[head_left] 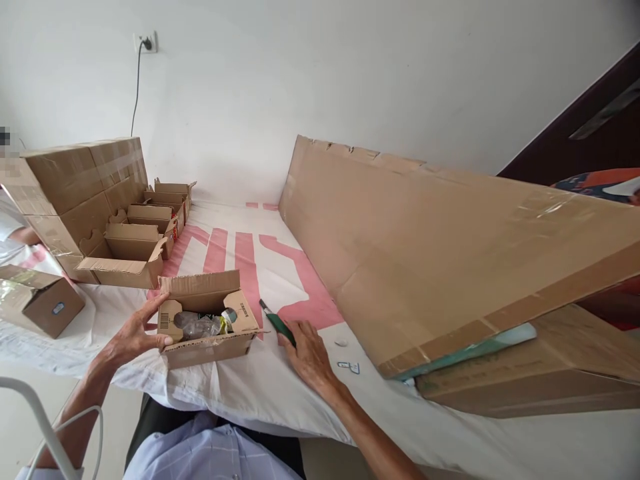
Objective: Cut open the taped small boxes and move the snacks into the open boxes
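In front of me stands a small open cardboard box (213, 353) with its flaps up. Inside it are a see-through plastic wrapping (200, 325) and something green and yellow, partly hidden. My left hand (133, 340) grips the box's left end, thumb on the near edge and fingers at the far corner. To the right of the box, my right hand (306, 350) is closed over the handle of a green utility knife (280, 325), held low at the cloth. The knife's dark tip points away from me, toward the far left.
Several open boxes (133, 243) line up at the left against stacked sealed cartons (70, 180). A taped box (55, 307) sits near left. A large cardboard panel (425, 253) leans along the right. A small blue-edged label (349, 367) lies on the white-and-red cloth (245, 253). Another person's hand (25, 235) shows far left.
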Available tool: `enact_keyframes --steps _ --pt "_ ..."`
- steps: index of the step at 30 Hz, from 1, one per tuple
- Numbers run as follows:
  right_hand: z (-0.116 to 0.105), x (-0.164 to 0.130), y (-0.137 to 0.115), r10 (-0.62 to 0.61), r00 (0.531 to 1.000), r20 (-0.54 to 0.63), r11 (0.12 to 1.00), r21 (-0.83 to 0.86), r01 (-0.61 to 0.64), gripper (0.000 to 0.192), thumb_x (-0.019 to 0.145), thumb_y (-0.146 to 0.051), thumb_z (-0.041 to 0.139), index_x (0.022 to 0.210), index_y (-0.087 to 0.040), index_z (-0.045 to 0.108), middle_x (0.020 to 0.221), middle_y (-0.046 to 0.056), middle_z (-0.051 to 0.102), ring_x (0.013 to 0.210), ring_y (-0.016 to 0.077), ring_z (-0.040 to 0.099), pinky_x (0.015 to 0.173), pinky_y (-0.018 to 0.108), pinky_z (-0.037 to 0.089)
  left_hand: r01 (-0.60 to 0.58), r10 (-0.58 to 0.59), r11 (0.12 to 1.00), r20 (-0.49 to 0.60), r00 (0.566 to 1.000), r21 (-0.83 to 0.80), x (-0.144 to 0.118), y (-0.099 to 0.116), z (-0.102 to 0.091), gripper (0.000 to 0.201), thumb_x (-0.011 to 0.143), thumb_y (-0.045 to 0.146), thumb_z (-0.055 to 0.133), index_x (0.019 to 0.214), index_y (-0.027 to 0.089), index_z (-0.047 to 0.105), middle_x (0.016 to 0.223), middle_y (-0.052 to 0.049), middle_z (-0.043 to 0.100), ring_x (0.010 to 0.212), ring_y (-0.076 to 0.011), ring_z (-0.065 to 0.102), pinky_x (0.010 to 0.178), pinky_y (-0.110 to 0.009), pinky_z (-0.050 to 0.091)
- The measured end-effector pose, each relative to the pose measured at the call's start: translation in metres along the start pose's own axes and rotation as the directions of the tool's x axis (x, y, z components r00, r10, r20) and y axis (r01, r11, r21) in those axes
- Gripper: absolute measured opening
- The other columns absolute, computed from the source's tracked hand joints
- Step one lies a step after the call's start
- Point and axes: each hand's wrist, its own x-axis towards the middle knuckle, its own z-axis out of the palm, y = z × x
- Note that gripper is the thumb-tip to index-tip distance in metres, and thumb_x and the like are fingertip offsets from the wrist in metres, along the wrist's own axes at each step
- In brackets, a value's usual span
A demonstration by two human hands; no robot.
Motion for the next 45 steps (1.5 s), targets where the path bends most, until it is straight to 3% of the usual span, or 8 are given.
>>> enact_keyframes --steps 4,9,22,28,33,37,41,45 --pt "-0.033 0.019 -0.066 -0.236 0.969 -0.075 0.929 0.273 0.248 0.046 0.104 -0.053 0.046 0.132 -0.023 0.067 0.131 0.017 0.066 0.126 0.0352 0.059 0.108 0.052 0.051 0.018 -0.017 1.0 0.046 0.999 -0.015 0.002 0.001 0.001 0.115 0.06 0.066 0.095 0.161 0.035 0.049 0.171 -0.013 0.042 0.152 -0.0457 0.044 0.118 -0.061 0.045" --pt "-0.043 0.022 -0.124 -0.591 0.797 0.124 0.74 0.477 0.474 0.045 0.104 -0.057 0.055 0.128 -0.024 0.073 0.123 0.013 0.073 0.119 0.032 0.065 0.107 0.049 0.053 0.049 -0.053 0.997 0.057 0.997 0.06 0.006 -0.006 0.001 0.132 0.053 0.063 0.099 0.166 0.033 0.04 0.172 -0.015 0.04 0.152 -0.0475 0.042 0.119 -0.062 0.043" --pt "-0.04 0.09 -0.109 -0.374 0.668 0.643 0.925 0.207 0.318 0.142 0.065 -0.069 0.091 0.174 -0.024 0.012 0.18 0.019 0.012 0.166 0.0406 0.006 0.133 0.059 0.015 -0.237 0.175 0.851 0.173 0.969 0.469 0.01 0.005 -0.007 0.135 0.05 0.053 0.103 0.166 0.029 0.037 0.172 -0.019 0.029 0.158 -0.0485 0.028 0.128 -0.064 0.028" --pt "-0.039 0.084 -0.119 -0.412 0.744 0.526 0.909 0.183 0.374 0.111 0.074 -0.047 0.087 0.168 -0.024 0.033 0.154 0.018 0.054 0.146 0.0388 0.046 0.12 0.055 0.038 -0.198 0.127 0.86 0.178 0.976 0.47 0.018 0.014 -0.003 0.101 0.064 0.023 0.09 0.155 0.031 0.047 0.151 -0.011 0.053 0.137 -0.0371 0.055 0.117 -0.052 0.046" --pt "-0.04 0.078 -0.127 -0.349 0.771 0.533 0.937 0.223 0.27 0.099 0.082 -0.057 0.079 0.165 -0.023 0.036 0.162 0.017 0.046 0.152 0.0368 0.039 0.121 0.052 0.037 -0.216 0.131 0.876 0.217 0.967 0.432 0.016 0.021 -0.008 0.112 0.064 0.039 0.095 0.16 0.03 0.04 0.159 -0.013 0.046 0.141 -0.0386 0.052 0.116 -0.05 0.047" --pt "-0.034 0.074 -0.151 -0.205 0.863 0.461 0.979 0.082 0.188 0.082 0.085 -0.042 0.075 0.158 -0.024 0.042 0.154 0.017 0.053 0.145 0.0365 0.044 0.113 0.05 0.042 -0.042 0.051 0.816 0.001 0.999 0.577 0.018 0.034 0.015 0.072 0.082 0.043 0.079 0.146 0.022 0.052 0.141 -0.014 0.059 0.131 -0.0371 0.059 0.111 -0.051 0.05" --pt "-0.038 0.073 -0.167 -0.167 0.842 0.514 0.982 0.014 0.186 0.074 0.077 -0.019 0.069 0.149 -0.022 0.052 0.14 0.015 0.062 0.135 0.0354 0.053 0.106 0.047 0.046 0.105 -0.002 0.686 -0.142 0.99 0.72 0.028 0.045 0.042 0.054 0.076 0.019 0.067 0.13 0.012 0.06 0.132 -0.02 0.061 0.123 -0.0401 0.063 0.102 -0.054 0.053" --pt "-0.057 0.074 -0.151 -0.172 0.83 0.53 0.98 0.18 0.088 0.072 0.079 -0.02 0.063 0.15 -0.024 0.054 0.147 0.013 0.061 0.132 0.0327 0.059 0.107 0.045 0.047 0.063 -0.026 0.908 -0.095 0.995 0.415 0.03 0.043 0.023 0.066 0.074 0.023 0.066 0.139 0.018 0.061 0.134 -0.016 0.067 0.126 -0.0371 0.064 0.105 -0.05 0.053"
